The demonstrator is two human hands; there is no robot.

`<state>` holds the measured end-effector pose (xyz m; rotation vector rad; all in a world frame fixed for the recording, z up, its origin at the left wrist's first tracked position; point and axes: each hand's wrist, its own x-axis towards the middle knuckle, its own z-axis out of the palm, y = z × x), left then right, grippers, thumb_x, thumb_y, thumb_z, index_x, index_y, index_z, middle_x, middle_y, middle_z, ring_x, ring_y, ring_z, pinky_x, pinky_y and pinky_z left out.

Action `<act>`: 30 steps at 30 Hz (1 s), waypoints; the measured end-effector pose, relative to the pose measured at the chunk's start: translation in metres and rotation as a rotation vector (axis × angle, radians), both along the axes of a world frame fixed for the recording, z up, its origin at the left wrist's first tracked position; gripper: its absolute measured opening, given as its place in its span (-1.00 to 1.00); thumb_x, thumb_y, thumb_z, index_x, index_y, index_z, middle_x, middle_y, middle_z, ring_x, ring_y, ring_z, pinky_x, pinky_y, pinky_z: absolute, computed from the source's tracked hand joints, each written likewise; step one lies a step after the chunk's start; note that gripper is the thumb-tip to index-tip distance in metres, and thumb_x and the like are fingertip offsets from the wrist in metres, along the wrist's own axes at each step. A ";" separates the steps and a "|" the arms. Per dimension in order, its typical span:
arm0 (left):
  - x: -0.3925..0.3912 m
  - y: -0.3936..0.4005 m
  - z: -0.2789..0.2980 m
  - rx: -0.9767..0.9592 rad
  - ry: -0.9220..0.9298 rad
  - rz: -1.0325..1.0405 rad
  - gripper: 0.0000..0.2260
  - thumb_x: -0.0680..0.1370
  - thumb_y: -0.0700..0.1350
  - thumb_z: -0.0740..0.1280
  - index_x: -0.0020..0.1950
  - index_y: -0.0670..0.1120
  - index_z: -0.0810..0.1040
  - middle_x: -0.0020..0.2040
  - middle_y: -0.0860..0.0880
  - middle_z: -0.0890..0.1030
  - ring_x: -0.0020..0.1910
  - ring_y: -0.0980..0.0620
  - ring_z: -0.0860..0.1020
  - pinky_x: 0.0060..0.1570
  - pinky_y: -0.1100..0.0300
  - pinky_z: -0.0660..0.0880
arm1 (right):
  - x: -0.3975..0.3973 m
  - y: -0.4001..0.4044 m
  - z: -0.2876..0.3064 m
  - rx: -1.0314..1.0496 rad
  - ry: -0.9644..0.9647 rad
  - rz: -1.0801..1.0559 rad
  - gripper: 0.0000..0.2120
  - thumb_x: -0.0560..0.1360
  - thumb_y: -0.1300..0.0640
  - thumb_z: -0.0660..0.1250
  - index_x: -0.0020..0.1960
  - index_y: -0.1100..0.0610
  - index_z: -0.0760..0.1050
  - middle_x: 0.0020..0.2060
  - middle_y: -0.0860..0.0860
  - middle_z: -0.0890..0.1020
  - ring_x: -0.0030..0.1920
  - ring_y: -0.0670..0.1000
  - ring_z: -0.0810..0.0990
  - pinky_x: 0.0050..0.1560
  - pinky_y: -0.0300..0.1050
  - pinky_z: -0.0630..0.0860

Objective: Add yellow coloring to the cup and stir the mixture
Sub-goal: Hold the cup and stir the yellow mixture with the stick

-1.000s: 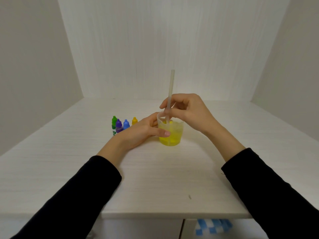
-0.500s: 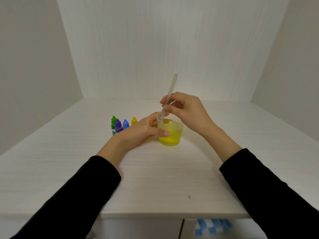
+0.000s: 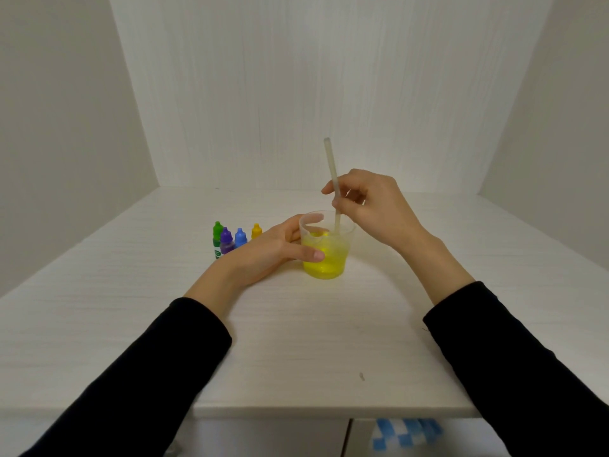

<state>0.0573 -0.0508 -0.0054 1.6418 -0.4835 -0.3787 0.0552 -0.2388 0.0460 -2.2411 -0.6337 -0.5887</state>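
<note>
Two hands work the cup [image 3: 327, 249] mid-table: left hand [image 3: 270, 250] grips its wall, right hand [image 3: 369, 206] pinches the stirring rod [image 3: 333, 183], now leaning leftward from its earlier rightward tilt, so stirring continues in already yellow liquid.

Clear cup [image 3: 326, 255] upright, yellow liquid; stirring stick [image 3: 333, 183] inside.

We see a pale, wood-grained bench [image 3: 296, 341] carrying a clear cup [image 3: 326, 255] of yellow liquid near its middle. To the cup's left stand four small dropper bottles close together: a green bottle [image 3: 217, 237], a purple bottle [image 3: 226, 242], a blue bottle [image 3: 240, 238] and a yellow bottle [image 3: 256, 231]. A small dark mark [image 3: 362, 376] sits near the front edge.
</note>
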 end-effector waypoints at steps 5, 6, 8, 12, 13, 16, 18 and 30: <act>0.000 0.000 0.000 -0.002 0.006 0.004 -0.31 0.38 -0.26 0.45 0.46 -0.02 0.30 0.31 -0.01 0.52 0.27 0.05 0.53 0.23 0.17 0.46 | -0.005 -0.002 0.003 0.014 0.023 0.036 -0.78 0.40 0.26 0.33 -0.10 -0.01 0.63 -0.34 -0.23 0.53 -0.30 -0.16 0.48 -0.22 -0.37 0.36; 0.000 0.000 0.000 0.002 0.005 0.000 -0.32 0.40 -0.28 0.44 0.47 -0.03 0.29 0.32 -0.02 0.52 0.27 0.04 0.52 0.23 0.17 0.47 | -0.006 -0.002 0.004 0.025 0.030 0.050 -0.78 0.39 0.27 0.33 -0.11 -0.01 0.64 -0.36 -0.25 0.53 -0.32 -0.16 0.47 -0.23 -0.38 0.36; -0.001 0.000 0.000 0.009 0.000 -0.002 -0.32 0.41 -0.28 0.44 0.48 -0.04 0.28 0.33 -0.02 0.51 0.28 0.04 0.52 0.24 0.16 0.46 | -0.009 0.000 0.004 0.049 0.049 0.082 -0.78 0.38 0.29 0.33 -0.12 0.02 0.65 -0.37 -0.23 0.55 -0.34 -0.14 0.47 -0.25 -0.35 0.40; -0.001 0.000 0.001 0.004 -0.003 -0.007 -0.32 0.42 -0.29 0.43 0.49 -0.06 0.27 0.35 -0.05 0.50 0.31 0.00 0.50 0.30 0.10 0.43 | -0.014 0.003 0.005 0.083 0.091 0.148 -0.80 0.39 0.32 0.34 -0.12 0.08 0.65 -0.32 -0.05 0.62 -0.33 -0.08 0.57 -0.17 -0.21 0.48; -0.002 0.000 0.001 0.001 -0.005 -0.011 -0.33 0.43 -0.30 0.42 0.49 -0.06 0.27 0.36 -0.07 0.49 0.32 -0.02 0.49 0.32 0.07 0.41 | -0.015 0.004 0.004 0.089 0.096 0.162 -0.80 0.39 0.32 0.34 -0.12 0.08 0.64 -0.33 -0.05 0.62 -0.33 -0.08 0.59 -0.16 -0.21 0.48; -0.003 -0.001 0.002 -0.001 -0.023 -0.007 -0.33 0.39 -0.28 0.44 0.46 -0.07 0.32 0.35 -0.09 0.49 0.32 -0.02 0.49 0.33 0.06 0.41 | -0.017 0.008 0.003 0.112 0.111 0.195 -0.83 0.41 0.31 0.36 -0.13 0.08 0.63 -0.35 -0.05 0.64 -0.29 -0.01 0.64 -0.12 -0.16 0.52; -0.003 -0.001 0.002 0.000 -0.034 -0.007 -0.37 0.39 -0.29 0.44 0.43 -0.07 0.35 0.33 -0.09 0.51 0.30 0.00 0.50 0.30 0.09 0.44 | -0.016 0.010 0.002 0.132 0.121 0.208 -0.87 0.41 0.28 0.38 -0.12 0.09 0.63 -0.32 0.01 0.66 -0.25 0.06 0.66 -0.09 -0.09 0.53; -0.004 -0.002 0.003 0.011 -0.046 -0.011 -0.46 0.49 -0.34 0.34 0.44 -0.09 0.32 0.35 -0.09 0.50 0.31 0.00 0.50 0.32 0.09 0.43 | -0.010 0.018 -0.005 0.197 0.165 0.192 -0.89 0.48 0.20 0.38 -0.04 0.03 0.61 -0.20 -0.08 0.67 -0.15 -0.02 0.67 0.01 -0.16 0.56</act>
